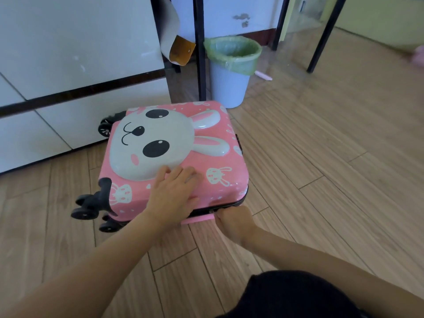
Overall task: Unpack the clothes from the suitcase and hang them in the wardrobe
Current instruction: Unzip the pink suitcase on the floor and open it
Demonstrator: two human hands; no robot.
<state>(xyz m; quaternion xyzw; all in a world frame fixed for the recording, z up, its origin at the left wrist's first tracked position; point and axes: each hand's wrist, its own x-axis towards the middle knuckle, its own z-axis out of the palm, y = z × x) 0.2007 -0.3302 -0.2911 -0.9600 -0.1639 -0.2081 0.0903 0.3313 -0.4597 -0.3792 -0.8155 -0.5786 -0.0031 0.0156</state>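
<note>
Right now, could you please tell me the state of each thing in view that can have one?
Pink hard-shell bunny suitcase: lying flat on the floor, lid down.
Black zipper: partly hidden, extent undone unclear.
Left hand: flat on the suitcase lid.
Right hand: pinching the zipper pull.
White ribbed waste bin: upright, green liner fitted.
White cabinet: fronts shut.

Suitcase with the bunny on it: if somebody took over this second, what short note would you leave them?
Left hand: flat on the lid of the suitcase, steadying it.
Right hand: pinches the zip pull at the near edge.
Where: the suitcase lies flat on the floor beside a white cabinet, lid not yet raised.
Done: nothing unpacked; no clothes in sight.
Left: finish unzipping, lift the lid, take out the clothes, hang them up.
</note>
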